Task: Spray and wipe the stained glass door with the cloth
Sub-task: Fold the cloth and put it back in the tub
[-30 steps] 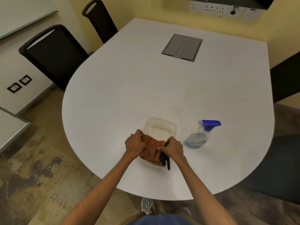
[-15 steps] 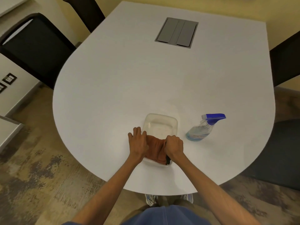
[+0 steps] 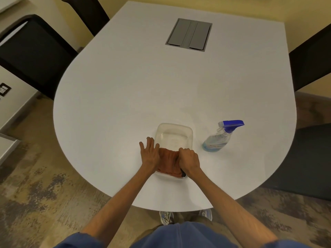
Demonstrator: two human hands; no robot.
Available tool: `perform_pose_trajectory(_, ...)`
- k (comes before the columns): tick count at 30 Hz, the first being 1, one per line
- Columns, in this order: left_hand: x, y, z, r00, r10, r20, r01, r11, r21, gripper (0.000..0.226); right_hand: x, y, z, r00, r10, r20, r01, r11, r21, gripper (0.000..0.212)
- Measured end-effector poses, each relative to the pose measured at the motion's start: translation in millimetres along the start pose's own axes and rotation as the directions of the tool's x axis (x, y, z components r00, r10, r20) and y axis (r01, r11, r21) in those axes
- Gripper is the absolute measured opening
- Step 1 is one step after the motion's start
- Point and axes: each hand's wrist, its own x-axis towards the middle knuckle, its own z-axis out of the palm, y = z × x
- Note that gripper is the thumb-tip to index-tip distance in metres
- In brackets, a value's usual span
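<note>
Rust-orange cloth (image 3: 169, 162) lies bunched in the near end of a clear plastic tub (image 3: 174, 135), low in the middle of the frame, on a white rounded table (image 3: 143, 90). The left hand (image 3: 149, 155) lies flat with fingers spread apart, its palm on the cloth's left edge and its fingertips over the tub's left rim; it grips nothing. The right hand (image 3: 189, 161) is curled into a fist, closed on the right side of the cloth, knuckles toward the top of the frame. A small black item (image 3: 183, 174) shows at the tub's near right corner, just under that hand; what it is cannot be told.

Right of the tub, apart from it, a clear spray bottle (image 3: 217, 140) with a blue trigger head stands tilted in the wide-angle view, pale blue liquid in its base. It carries a label, but the writing is too small to read.

A grey cable hatch (image 3: 189, 34) is set into the table in the upper centre. Black chairs (image 3: 34, 52) stand at the upper left, and another at the right edge. A dark wall socket plate (image 3: 4, 89) sits at the far left. The glass door is out of view.
</note>
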Motion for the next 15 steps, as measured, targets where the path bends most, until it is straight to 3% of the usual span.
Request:
perform_pose_trajectory(2, -0.7, 1.4, 1.0, 1.000, -0.016, 0.018, 0.016, 1.000, -0.016, 0.050, -3.0, 3.1, -1.0, 0.998, 0.015, -0.065, -0.008, 0.995, 0.100, 0.008)
perform_pose_trajectory(4, -4.2, 3.6, 2.6, 0.999, -0.034, -0.005, 0.033, 0.998, -0.060, 0.053, -6.2, 9.2, -1.5, 0.986, 0.053, -0.159, -0.014, 0.972, 0.235, 0.014)
perform_pose_trajectory(8, -13.5, 11.3, 0.5, 0.990, -0.117, -0.084, 0.099, 0.977, -0.190, 0.059, -18.9, 21.2, -8.0, 0.916, 0.223, -0.333, -0.016, 0.850, 0.526, 0.015)
perform_pose_trajectory(12, -18.6, 33.4, -15.3, 0.958, -0.132, -0.255, 0.025, 0.923, -0.383, 0.050, -28.5, 30.5, -16.8, 0.754, 0.486, -0.442, -0.006, 0.679, 0.735, 0.009)
perform_pose_trajectory(15, -19.2, 56.7, -31.3, 0.947, -0.059, -0.316, -0.113, 0.859, -0.499, 0.030, -33.2, 44.5, -28.6, 0.617, 0.650, -0.444, 0.035, 0.541, 0.841, 0.021)
